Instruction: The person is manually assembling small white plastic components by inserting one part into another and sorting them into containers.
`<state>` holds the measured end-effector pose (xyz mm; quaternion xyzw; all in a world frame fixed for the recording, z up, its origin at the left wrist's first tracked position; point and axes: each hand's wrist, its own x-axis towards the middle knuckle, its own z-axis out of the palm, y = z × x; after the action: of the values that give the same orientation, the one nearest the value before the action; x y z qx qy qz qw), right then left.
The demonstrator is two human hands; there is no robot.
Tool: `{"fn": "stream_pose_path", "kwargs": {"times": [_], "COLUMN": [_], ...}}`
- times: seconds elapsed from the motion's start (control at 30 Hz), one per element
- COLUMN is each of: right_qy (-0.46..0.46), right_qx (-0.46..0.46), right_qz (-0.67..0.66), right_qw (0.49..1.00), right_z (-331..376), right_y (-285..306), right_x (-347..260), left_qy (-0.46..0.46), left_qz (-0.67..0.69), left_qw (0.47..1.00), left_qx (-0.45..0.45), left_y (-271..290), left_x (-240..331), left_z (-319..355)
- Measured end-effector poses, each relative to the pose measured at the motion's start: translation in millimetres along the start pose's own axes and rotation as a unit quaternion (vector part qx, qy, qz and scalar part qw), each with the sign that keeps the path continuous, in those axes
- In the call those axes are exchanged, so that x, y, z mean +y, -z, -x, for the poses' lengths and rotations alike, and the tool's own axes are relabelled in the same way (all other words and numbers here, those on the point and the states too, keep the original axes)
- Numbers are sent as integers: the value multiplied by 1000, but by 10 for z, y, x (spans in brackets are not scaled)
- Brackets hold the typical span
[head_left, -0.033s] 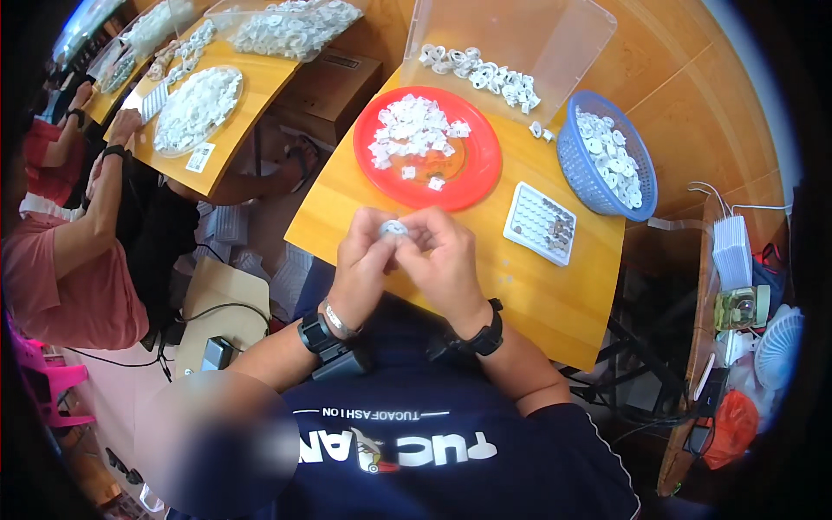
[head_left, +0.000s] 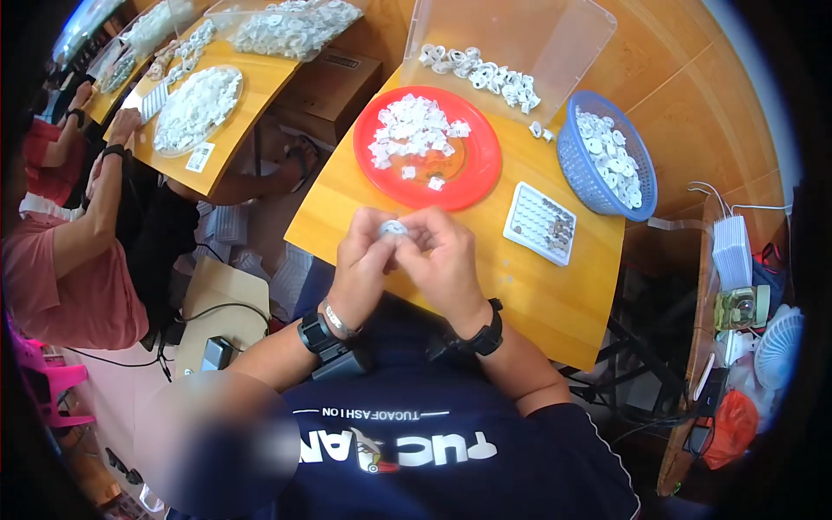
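hands (head_left: pixel 407 260) pinching small round white plastic part (head_left: pixel 392 229)

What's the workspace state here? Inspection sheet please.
Surface: wooden table, bare near the front edge.
Job's things: small white part pinched between both hands; red plate of white pieces.
Clutter: blue basket, white grid tray, clear bin.
Grippers: left hand and right hand meet on the part.
Cables: black cable on the floor at left.
Surroundings: another person at the neighbouring table.
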<state>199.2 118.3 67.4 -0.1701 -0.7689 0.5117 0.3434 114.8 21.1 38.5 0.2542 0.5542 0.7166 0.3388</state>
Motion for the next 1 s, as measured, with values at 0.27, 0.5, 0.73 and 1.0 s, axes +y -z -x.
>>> {"fn": "stream_pose_path", "kwargs": {"times": [0.27,0.5,0.73,1.0], "right_qy": [-56,-116,-79,-45], "right_qx": [-39,-26,-2,22], "right_qz": [-83,-169,-103,-58], "right_qw": [994,978,992,997], "right_z": [-19,-6,7,-6], "right_y": [4,-57,-126,-136], "right_x": [-34,-15,84,67], "left_qy": [25,4,-7,-17], "left_qz": [66,150,141,127], "left_qw": [997,988,987,990], "left_qx": [-5,25,71,64], "left_y": [85,19,-35,-28], "left_x": [-103,-104,-50,-115], "left_z": [-34,-16,-14,-40]}}
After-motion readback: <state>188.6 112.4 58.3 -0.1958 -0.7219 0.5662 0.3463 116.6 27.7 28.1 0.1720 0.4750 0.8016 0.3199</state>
